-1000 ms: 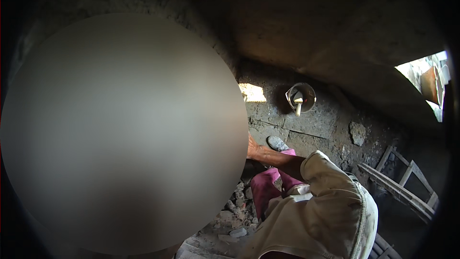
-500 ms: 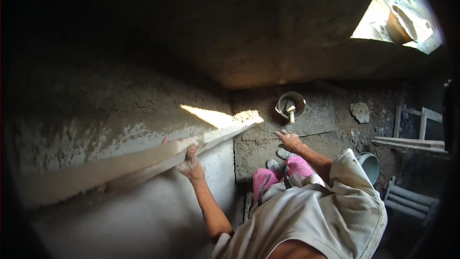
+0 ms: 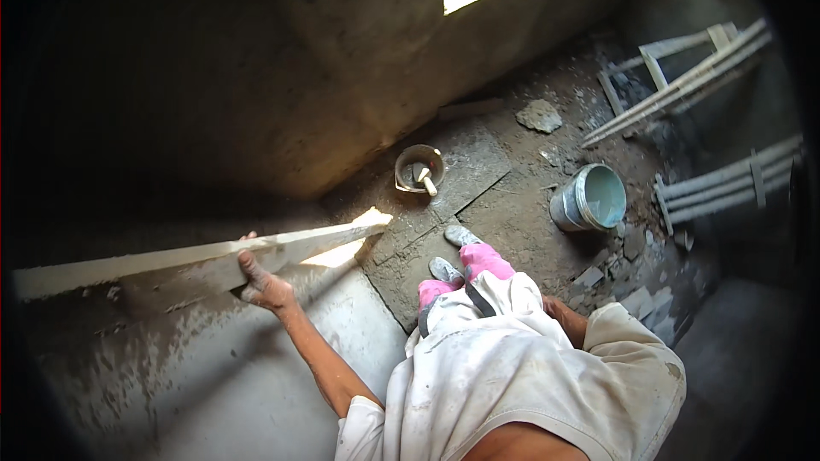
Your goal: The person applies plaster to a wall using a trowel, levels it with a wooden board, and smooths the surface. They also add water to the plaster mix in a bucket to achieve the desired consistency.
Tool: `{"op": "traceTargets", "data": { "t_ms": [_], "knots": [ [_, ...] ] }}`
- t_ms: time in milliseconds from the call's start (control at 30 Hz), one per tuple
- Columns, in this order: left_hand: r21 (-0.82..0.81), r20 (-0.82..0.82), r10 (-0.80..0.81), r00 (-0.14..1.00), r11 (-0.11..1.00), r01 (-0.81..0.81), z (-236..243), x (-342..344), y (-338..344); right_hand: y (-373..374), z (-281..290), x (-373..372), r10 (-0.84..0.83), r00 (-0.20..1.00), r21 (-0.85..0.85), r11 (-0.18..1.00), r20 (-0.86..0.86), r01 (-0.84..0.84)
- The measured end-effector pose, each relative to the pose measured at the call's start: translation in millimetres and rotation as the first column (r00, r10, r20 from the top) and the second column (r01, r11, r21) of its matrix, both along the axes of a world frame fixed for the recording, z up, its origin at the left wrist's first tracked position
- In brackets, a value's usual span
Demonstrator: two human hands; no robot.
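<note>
— Pale wood is seen first: a long straight board is held flat against a grey plastered wall, running from the wall's left edge toward its right end, where sunlight falls on the board's tip.

— By which hand is it gripped?

— The left hand is wrapped around the board near its middle, fingers hooked over the lower edge, the arm stretched up from the lower part of the view. The hand is coated in grey mortar.

— And the right hand?

— Only the forearm is shown, beside the hip of the dusty white clothing; the right hand itself is hidden behind the cloth, so its grip cannot be told.

— What is recorded on the floor?

— A small bucket with a white-handled tool standing in it is set near the foot of the dark far wall. A larger pale blue bucket is lying tilted on the rubble-strewn floor, well apart from the first, toward the floor's right edge. A flat stone is placed between the two, farther back. Pale wooden frames are leaned at the right. Pink trouser legs and grey shoes are planted on the floor just beside the plastered wall's corner.
</note>
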State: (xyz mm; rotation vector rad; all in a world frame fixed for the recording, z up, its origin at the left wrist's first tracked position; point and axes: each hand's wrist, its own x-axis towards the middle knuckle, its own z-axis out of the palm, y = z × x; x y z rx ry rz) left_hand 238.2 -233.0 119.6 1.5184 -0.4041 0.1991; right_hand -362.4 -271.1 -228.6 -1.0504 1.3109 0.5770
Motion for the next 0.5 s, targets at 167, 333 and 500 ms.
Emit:
{"op": "traceTargets", "data": {
  "t_ms": [167,333,500],
  "knots": [
    [-0.118,0.069,-0.219,0.973,0.967,0.226,73,-21,-50,20,41,-9,-0.115,0.984,-0.146,0.985,-0.133,0.095],
    [-0.16,0.029,-0.442,0.897,0.883,0.44,145,-68,-108,-9,41,-6,-0.193,0.978,-0.245,0.955,-0.081,0.168],
    [-0.189,-0.013,-0.567,0.824,0.811,0.554,136,-122,-198,-79,25,-24,-0.253,0.967,-0.341,0.909,0.01,0.241]
  ]
}}
